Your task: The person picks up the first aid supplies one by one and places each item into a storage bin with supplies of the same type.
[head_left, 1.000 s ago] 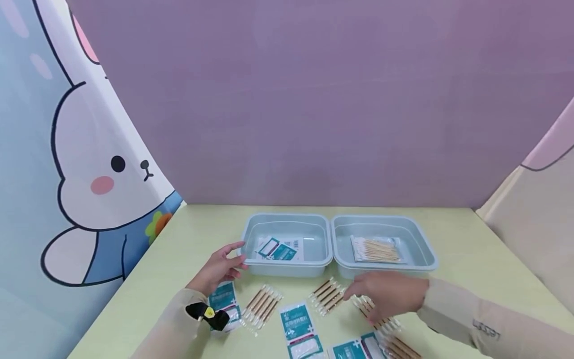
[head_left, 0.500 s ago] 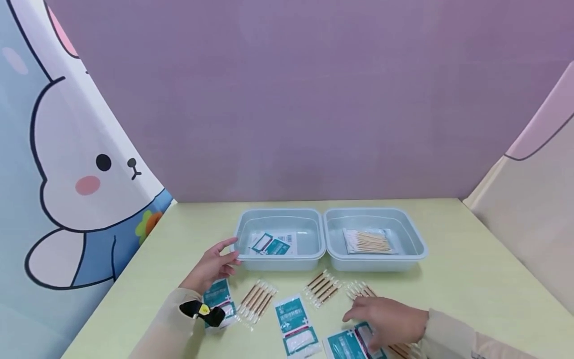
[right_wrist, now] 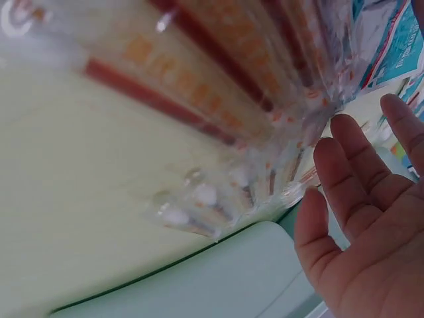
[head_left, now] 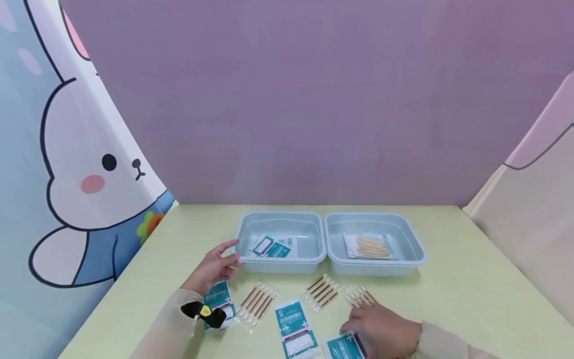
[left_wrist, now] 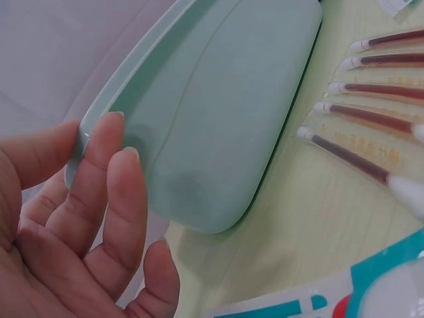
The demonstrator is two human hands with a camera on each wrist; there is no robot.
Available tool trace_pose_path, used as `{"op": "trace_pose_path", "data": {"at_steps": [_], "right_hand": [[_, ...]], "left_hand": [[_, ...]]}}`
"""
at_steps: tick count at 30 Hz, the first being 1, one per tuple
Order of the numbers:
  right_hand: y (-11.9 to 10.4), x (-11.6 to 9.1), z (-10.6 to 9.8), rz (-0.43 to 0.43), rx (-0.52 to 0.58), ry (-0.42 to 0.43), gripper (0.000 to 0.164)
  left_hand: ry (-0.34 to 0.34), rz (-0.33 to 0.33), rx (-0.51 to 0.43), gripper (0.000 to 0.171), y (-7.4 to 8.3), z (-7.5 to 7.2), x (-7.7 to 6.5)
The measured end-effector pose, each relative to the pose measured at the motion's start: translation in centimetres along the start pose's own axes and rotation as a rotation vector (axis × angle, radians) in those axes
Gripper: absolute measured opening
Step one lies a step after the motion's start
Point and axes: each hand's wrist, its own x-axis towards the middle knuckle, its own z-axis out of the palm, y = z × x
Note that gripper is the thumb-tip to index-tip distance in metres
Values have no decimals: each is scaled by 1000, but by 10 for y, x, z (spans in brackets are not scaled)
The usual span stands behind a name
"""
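Observation:
My left hand (head_left: 213, 269) pinches the rim at the left front corner of the left light-blue plastic bin (head_left: 282, 267); the left wrist view shows thumb and forefinger at that rim (left_wrist: 112, 86). Inside lie teal-and-white packets (head_left: 271, 247). My right hand (head_left: 385, 329) is over the near right packs, fingers loosely bent. It covers part of a swab pack (head_left: 360, 296) and a teal dressing packet (head_left: 345, 347). In the right wrist view, brown-stemmed swabs in clear wrap (right_wrist: 205, 59) lie close by the fingertips; whether they touch is unclear.
A second light-blue bin (head_left: 376, 269) stands beside the first, holding a bag of wooden cotton swabs (head_left: 373, 247). Two swab packs, one left (head_left: 257, 303) and one central (head_left: 322, 292), and dressing packets, one central (head_left: 296, 326) and one left (head_left: 218, 300), lie on the table.
My right hand has moved nearer to me, from the swab pack by the right bin to the nearest packs at right. The left hand stays at the left bin's corner.

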Motion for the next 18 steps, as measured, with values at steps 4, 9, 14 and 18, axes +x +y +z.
{"op": "trace_pose_path", "data": {"at_steps": [4, 9, 14, 18], "right_hand": [[-1, 0, 3, 22, -14, 29, 50], [-1, 1, 5, 35, -7, 16, 48], [0, 3, 5, 6, -19, 11, 37], [-2, 5, 0, 9, -30, 12, 25]], "left_hand": [[15, -12, 4, 47, 1, 2, -1], [33, -18, 13, 47, 0, 4, -1], [32, -18, 14, 47, 0, 4, -1], [32, -23, 35, 47, 2, 3, -1]]}}
